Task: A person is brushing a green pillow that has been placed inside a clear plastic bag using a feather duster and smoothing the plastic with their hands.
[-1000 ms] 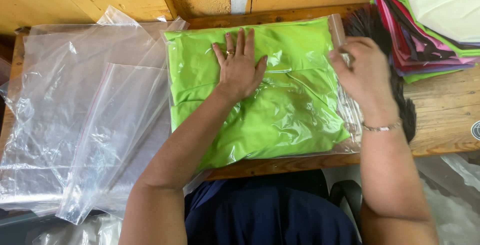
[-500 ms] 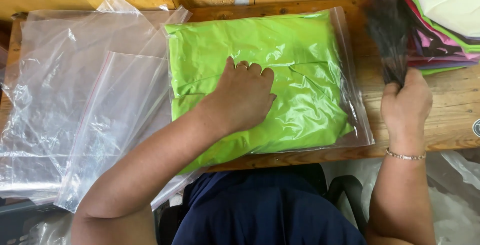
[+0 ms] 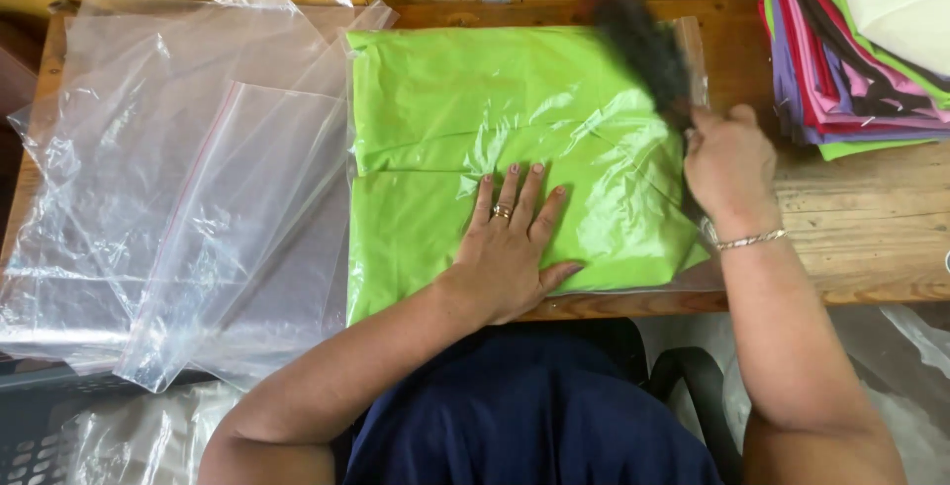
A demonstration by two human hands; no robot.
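A folded lime-green garment sealed in a clear plastic bag (image 3: 445,109) lies on the wooden table (image 3: 871,228) in front of me. My left hand (image 3: 510,247) presses flat on the bag's lower middle, fingers spread, a ring on one finger. My right hand (image 3: 730,163), with a bracelet at the wrist, grips the handle of a dark bristled brush (image 3: 641,45). The brush lies blurred over the bag's upper right corner.
A pile of empty clear plastic bags (image 3: 168,198) covers the table's left side and hangs over its front edge. A stack of folded garments in several colours (image 3: 861,49) sits at the back right. More plastic (image 3: 910,376) lies beside my dark chair.
My right hand has swung the brush from the table's right side onto the bag's upper right corner. My left hand slid down toward the bag's front edge.
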